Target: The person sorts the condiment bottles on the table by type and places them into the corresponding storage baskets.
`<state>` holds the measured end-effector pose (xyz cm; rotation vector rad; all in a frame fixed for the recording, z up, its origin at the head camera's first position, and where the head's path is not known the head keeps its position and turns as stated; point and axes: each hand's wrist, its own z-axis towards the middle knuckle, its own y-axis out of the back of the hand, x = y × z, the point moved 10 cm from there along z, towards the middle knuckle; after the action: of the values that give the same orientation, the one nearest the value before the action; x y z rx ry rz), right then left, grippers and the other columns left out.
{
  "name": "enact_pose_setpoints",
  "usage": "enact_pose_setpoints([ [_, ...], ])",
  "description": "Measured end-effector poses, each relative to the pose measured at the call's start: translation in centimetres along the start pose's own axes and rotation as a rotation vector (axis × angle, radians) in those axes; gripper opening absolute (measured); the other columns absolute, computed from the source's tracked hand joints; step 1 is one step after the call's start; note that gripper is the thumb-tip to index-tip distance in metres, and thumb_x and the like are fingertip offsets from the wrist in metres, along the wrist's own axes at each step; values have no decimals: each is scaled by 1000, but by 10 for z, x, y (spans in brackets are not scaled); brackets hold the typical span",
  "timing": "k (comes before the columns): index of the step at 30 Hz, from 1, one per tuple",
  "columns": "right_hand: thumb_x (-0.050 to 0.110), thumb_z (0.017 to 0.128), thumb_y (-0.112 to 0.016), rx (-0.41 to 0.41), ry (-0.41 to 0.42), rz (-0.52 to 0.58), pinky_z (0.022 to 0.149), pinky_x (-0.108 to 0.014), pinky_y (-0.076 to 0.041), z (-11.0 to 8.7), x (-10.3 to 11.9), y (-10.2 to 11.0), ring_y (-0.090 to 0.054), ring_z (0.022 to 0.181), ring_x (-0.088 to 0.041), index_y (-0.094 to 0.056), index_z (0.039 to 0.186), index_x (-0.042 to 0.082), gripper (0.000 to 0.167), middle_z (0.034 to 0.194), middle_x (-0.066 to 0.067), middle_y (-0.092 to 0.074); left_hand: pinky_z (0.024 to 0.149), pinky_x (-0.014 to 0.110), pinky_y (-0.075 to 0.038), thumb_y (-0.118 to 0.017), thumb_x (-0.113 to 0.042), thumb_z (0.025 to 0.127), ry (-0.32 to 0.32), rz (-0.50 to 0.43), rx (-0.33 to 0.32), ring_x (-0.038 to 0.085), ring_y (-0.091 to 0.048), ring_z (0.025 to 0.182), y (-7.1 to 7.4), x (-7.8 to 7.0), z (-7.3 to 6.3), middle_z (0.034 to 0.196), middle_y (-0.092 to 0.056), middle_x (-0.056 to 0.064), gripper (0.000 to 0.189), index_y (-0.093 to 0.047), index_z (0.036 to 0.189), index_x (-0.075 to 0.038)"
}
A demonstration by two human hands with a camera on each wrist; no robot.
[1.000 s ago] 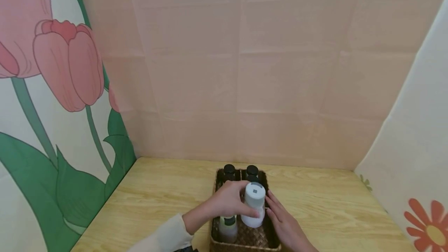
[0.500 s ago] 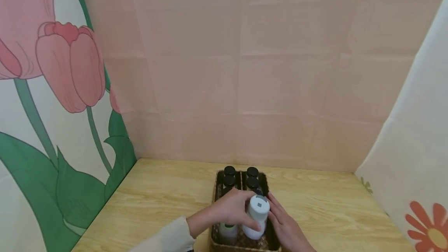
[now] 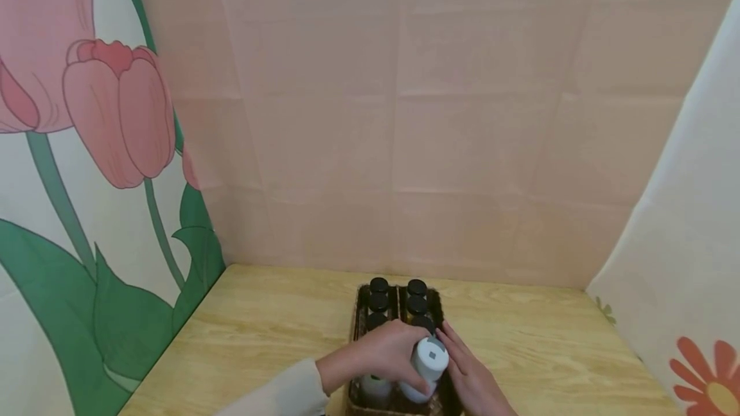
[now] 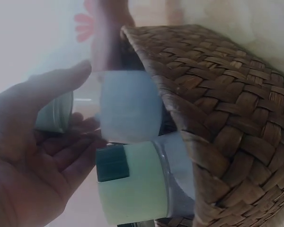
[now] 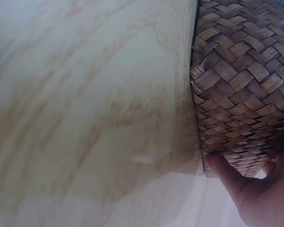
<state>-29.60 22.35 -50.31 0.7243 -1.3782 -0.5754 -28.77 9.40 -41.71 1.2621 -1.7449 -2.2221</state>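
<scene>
My left hand (image 3: 388, 353) grips a white-capped bottle (image 3: 432, 358) from its left side, thumb nearer me and fingers behind. In the left wrist view the bottle's pale bluish body (image 4: 130, 106) reaches past the rim of a woven brown basket (image 4: 241, 109). Beside it stands a bottle with a pale green cap (image 4: 137, 182) bearing a dark green patch. My right hand (image 3: 476, 381) lies along the basket's right side with straight fingers close to the bottle. In the right wrist view its thumb (image 5: 227, 175) touches the woven outer wall (image 5: 246, 80).
Two rows of black-capped bottles (image 3: 378, 302) fill the back of the basket, split by a divider. The basket stands on a wood-grain table (image 3: 277, 320). A pink cloth backdrop (image 3: 393, 146) rises behind, with flowered panels (image 3: 121, 121) at the sides.
My left hand and the white-capped bottle have moved toward me and slightly right, lower into the basket. More black caps show behind them. My right hand has stayed at the basket's right side.
</scene>
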Motion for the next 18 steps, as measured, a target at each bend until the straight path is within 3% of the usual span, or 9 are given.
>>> enact_pose_setpoints([
  [5, 24, 108, -48, -6, -19, 16, 111, -63, -36, 0, -2, -3, -30, 150, -34, -44, 156, 21, 48, 168, 0, -26, 73, 14, -51, -90, -33, 77, -11, -4, 32, -8, -59, 86, -5, 3, 3, 102, -66, -20, 53, -65, 122, -19],
  [13, 22, 108, -47, 4, -26, 16, 112, -62, -35, 1, -3, -4, -28, 150, -33, -41, 157, 21, 50, 168, 0, -24, 76, 13, -50, -92, -34, 75, -44, 87, 47, -8, -59, 89, -10, 3, 12, 107, -67, -18, 59, -65, 126, -19],
  [18, 24, 109, -43, 13, -21, 15, 114, -61, -34, 1, -1, -3, -27, 151, -33, -39, 158, 20, 49, 168, -1, -23, 74, 12, -49, -92, -35, 74, -23, 135, 58, -8, -58, 87, -13, 5, 16, 104, -67, -19, 60, -65, 125, -19],
])
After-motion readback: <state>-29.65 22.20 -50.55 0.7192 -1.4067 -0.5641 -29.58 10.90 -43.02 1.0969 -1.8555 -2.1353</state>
